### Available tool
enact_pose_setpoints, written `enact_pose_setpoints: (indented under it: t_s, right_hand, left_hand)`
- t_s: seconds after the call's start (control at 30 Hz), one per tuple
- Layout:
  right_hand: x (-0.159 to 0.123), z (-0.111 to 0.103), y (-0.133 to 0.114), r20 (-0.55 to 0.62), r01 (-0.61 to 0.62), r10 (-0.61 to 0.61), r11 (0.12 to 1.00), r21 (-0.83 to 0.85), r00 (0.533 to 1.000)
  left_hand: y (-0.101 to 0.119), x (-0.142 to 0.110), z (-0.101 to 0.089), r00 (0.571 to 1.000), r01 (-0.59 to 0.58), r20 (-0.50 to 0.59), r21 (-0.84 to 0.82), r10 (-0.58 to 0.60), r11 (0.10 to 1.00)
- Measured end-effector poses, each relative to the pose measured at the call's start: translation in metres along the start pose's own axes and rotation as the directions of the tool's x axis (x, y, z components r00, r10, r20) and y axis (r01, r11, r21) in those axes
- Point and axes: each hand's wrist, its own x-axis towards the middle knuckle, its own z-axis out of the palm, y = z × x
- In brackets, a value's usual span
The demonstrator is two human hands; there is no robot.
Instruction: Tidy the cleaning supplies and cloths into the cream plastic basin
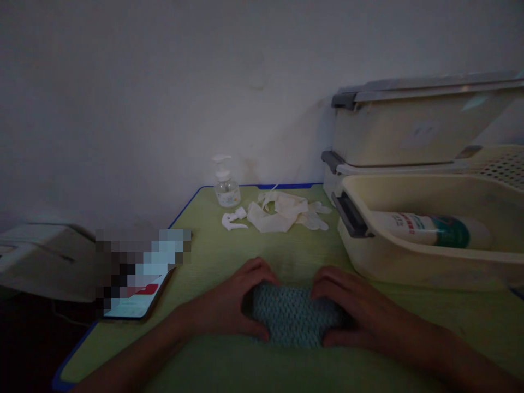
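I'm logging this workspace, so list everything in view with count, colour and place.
Knitted rectangular piece: 1, blue-green, between both hands
Blue-edged table: 1, green, beneath
Pump bottle: 1, clear, white top, table's back
Hooked plastic nozzle: 1, white, before bottle
Crumpled thin material: count unclear, off-white, right of nozzle
Slab-shaped lit-screen device: 1, dark-edged, left
Open plastic bin: 1, cream, right
Labelled cylindrical container: 1, white and green, inside bin
Lidded boxes: 2, cream, stacked behind bin
Perforated panel: 1, cream, far right
Boxy object: 1, whitish, far left
Wall: 1, greyish, behind
Left hand, right hand: bare, at piece's ends
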Motion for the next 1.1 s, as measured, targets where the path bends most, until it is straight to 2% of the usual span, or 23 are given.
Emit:
enact_pose_setpoints:
  t_s: [0.1,0.3,0.43,0.53,0.63,0.73,0.83,0.93,1.1]
  right_hand:
    - [0.002,0.000,-0.001,-0.035,-0.076,0.077,0.997,0.034,0.996]
    - [0.002,-0.001,-0.002,0.046,-0.163,0.158,0.972,0.168,0.986]
    - [0.003,0.000,-0.004,0.063,-0.210,0.200,0.936,0.281,0.978]
    - [0.005,-0.001,-0.005,0.016,-0.223,0.230,0.919,0.327,0.973]
    - [0.009,-0.001,-0.004,-0.041,-0.216,0.244,0.915,0.340,0.969]
    - [0.011,0.000,-0.003,-0.049,-0.237,0.274,0.898,0.370,0.960]
    - [0.011,0.001,-0.005,-0.060,-0.243,0.300,0.861,0.447,0.952]
    - [0.010,0.003,-0.008,-0.052,-0.254,0.327,0.814,0.522,0.943]
    - [0.012,0.010,-0.011,-0.097,-0.208,0.338,0.754,0.623,0.936]
  left_hand:
    - [0.002,-0.001,0.001,1.000,-0.019,0.016,0.066,0.018,0.998]
    - [0.004,-0.003,0.003,0.998,0.057,0.020,0.075,-0.059,0.996]
    - [-0.001,-0.003,0.003,0.993,0.114,-0.023,-0.048,-0.115,0.992]
    - [-0.004,0.000,0.005,0.986,0.122,-0.075,-0.261,-0.146,0.957]
    - [-0.006,0.006,0.007,0.988,0.026,-0.112,-0.570,-0.109,0.821]
    - [-0.008,0.011,0.007,0.983,-0.063,-0.158,-0.765,-0.091,0.641]
    - [-0.008,0.014,0.004,0.963,-0.098,-0.212,-0.849,-0.165,0.519]
    - [-0.006,0.014,0.002,0.948,-0.099,-0.215,-0.902,-0.236,0.420]
    - [-0.004,0.016,0.003,0.937,-0.109,-0.216,-0.928,-0.275,0.356]
